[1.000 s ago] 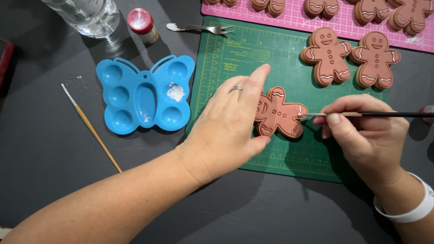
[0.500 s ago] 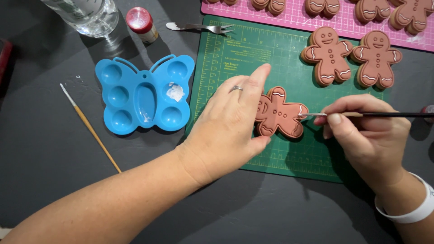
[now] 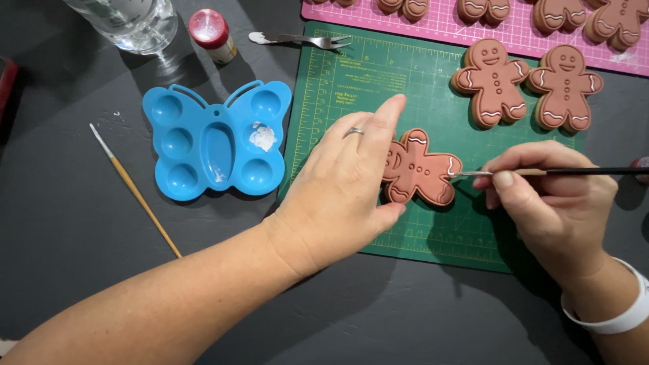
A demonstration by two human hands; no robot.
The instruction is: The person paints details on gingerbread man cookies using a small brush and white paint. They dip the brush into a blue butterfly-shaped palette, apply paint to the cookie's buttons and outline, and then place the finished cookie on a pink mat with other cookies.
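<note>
Gingerbread figure (image 3: 422, 169): brown, lay on its side on the green cutting mat (image 3: 351, 74), near the mat's middle, white lines on its arm and legs.
Left hand (image 3: 348, 182): rested palm down on the mat, fingers loosely apart, covering the figure's head end and steadying it; a ring sat on one finger.
Right hand (image 3: 547, 203): its grip was clamped on a thin black-handled brush (image 3: 574, 172), held almost level, the tip touching the figure's leg end; a white band circled the wrist.
Finished figures: two gingerbread figures (image 3: 493, 81) lay upright on the mat's far right corner, side by side.
Pink mat (image 3: 439, 27): ran along the counter's far edge, carrying more figures.
Palette (image 3: 216, 142): blue, butterfly-shaped, just left of the green mat, white paint in one well.
Spare brush (image 3: 135, 189): wooden-handled, slanted on the dark counter (image 3: 54, 223), left of the palette.
Far edge: a glass (image 3: 128, 20), a red-capped bottle (image 3: 211, 32) and a fork (image 3: 304, 40).
</note>
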